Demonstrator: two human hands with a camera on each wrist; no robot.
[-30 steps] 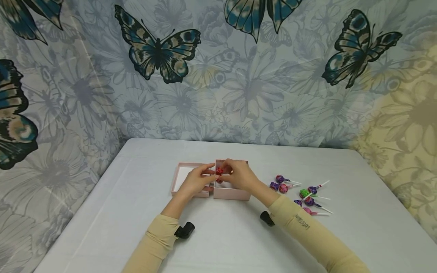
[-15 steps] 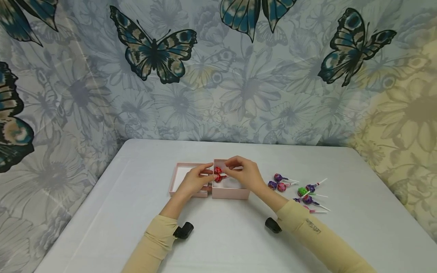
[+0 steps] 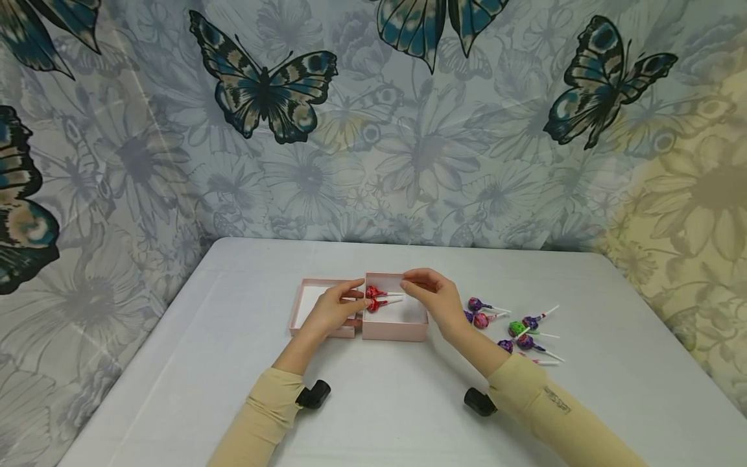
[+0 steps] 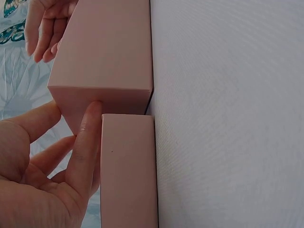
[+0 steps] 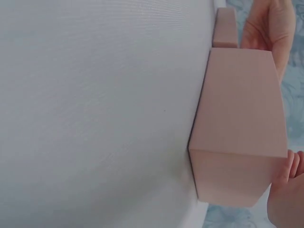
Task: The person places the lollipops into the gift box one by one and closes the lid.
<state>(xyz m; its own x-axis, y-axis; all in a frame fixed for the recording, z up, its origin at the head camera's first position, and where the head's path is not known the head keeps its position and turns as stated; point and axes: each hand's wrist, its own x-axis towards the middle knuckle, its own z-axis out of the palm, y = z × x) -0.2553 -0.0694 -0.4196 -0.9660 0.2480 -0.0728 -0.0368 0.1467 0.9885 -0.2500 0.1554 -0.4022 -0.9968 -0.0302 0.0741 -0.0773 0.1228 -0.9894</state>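
Two red-wrapped lollipops, an upper one (image 3: 372, 292) and a lower one (image 3: 375, 305), lie side by side in the pink box (image 3: 395, 332), sticks pointing right. My left hand (image 3: 334, 310) touches the box's left wall with fairly straight fingers, as the left wrist view also shows; its thumb is near the lower lollipop's head. At the box's right rim is my right hand (image 3: 440, 299), fingers loosely bent and nothing held. In the right wrist view, that hand (image 5: 287, 194) sits at the box's upper edge, partly out of frame.
A shallow pink tray-like lid (image 3: 296, 312) with a white inside stands left of the box, partly behind my left hand. Several wrapped lollipops (image 3: 525, 342), purple, pink and green, lie scattered to the right on the white table (image 3: 397, 402). Butterfly-patterned cloth hangs behind.
My right hand has let go of a red lollipop in the box and drawn back rightward to the rim. Both red lollipops now show fully. The left hand stays put.
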